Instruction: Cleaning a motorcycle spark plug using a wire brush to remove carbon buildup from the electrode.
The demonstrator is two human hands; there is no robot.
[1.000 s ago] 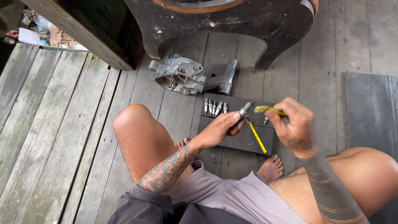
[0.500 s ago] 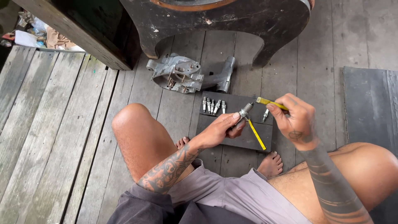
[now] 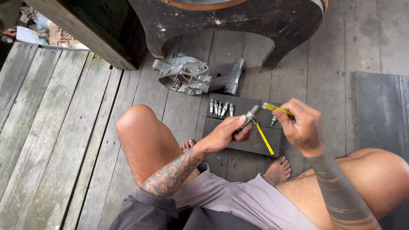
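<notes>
Left hand (image 3: 226,134) pinches a spark plug (image 3: 250,116) by its lower end, fingers closed around it. The plug's long axis tilts up and to the right, its metal tip pointing toward the right hand (image 3: 300,125). The right hand is closed on a thin yellow tool (image 3: 277,109), gripped near one end; that piece lies roughly level, its free tip aimed left at the plug. A second yellow strip (image 3: 265,138) slants down and right from just under the plug tip; can't tell if it is part of the same tool or where it attaches. Plug tip and tool tip are near, almost touching, between the two hands. The left hand is the nearer one to the plug; the right reaches it only through the tool.

Beyond the left hand, a row of more spark plugs (image 3: 220,107) lies on a dark mat (image 3: 238,142), with one small loose plug (image 3: 273,121) just under the right hand's tool. Farther out past both hands sits a grey metal engine casing (image 3: 187,79) on the wooden plank floor (image 3: 64,127), well apart from the hands.
</notes>
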